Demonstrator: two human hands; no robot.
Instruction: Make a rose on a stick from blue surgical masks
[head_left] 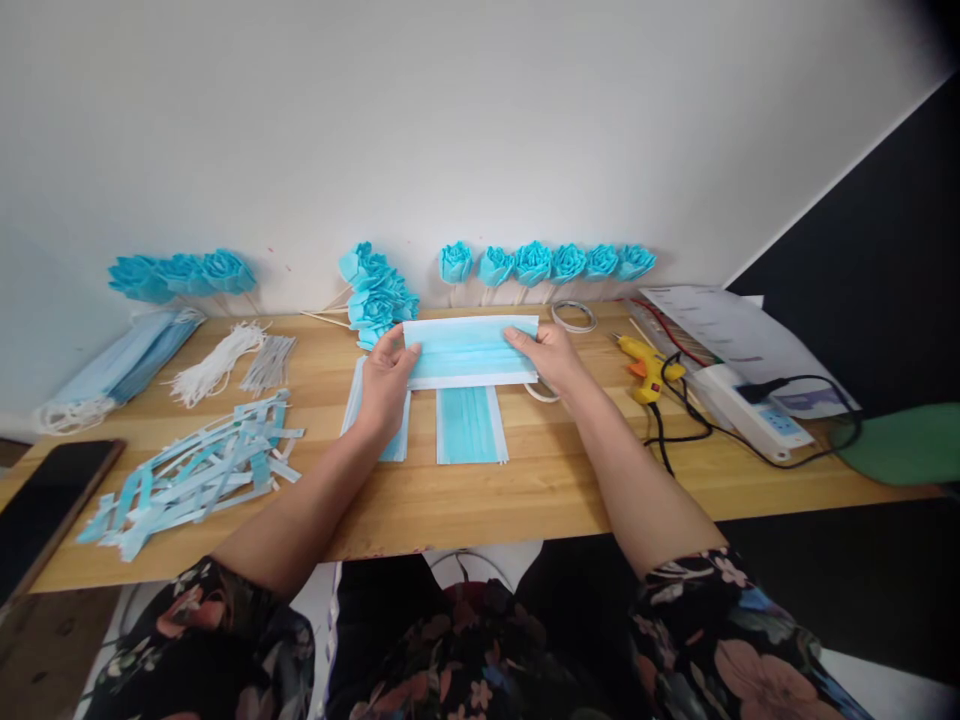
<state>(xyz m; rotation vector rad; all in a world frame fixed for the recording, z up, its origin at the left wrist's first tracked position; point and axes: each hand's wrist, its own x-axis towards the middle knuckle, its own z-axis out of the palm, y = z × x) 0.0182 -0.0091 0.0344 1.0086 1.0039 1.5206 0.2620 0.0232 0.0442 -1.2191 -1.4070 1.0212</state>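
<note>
Both my hands hold a light blue face mask (469,352) stretched flat a little above the wooden table (480,490). My left hand (386,380) grips its left end, thumb on top. My right hand (547,358) pinches its right end. Under the mask lie two cut mask pieces, one in the middle (469,425) and one mostly hidden beneath my left hand (352,405).
Blue mask-fabric roses line the wall at left (184,273), centre (379,292) and right (547,262). Cut strips (199,470), white ear loops (217,362), a mask stack (120,368) and a phone (49,500) lie left. A yellow glue gun (649,365), tape roll (574,316) and power strip (757,410) sit right.
</note>
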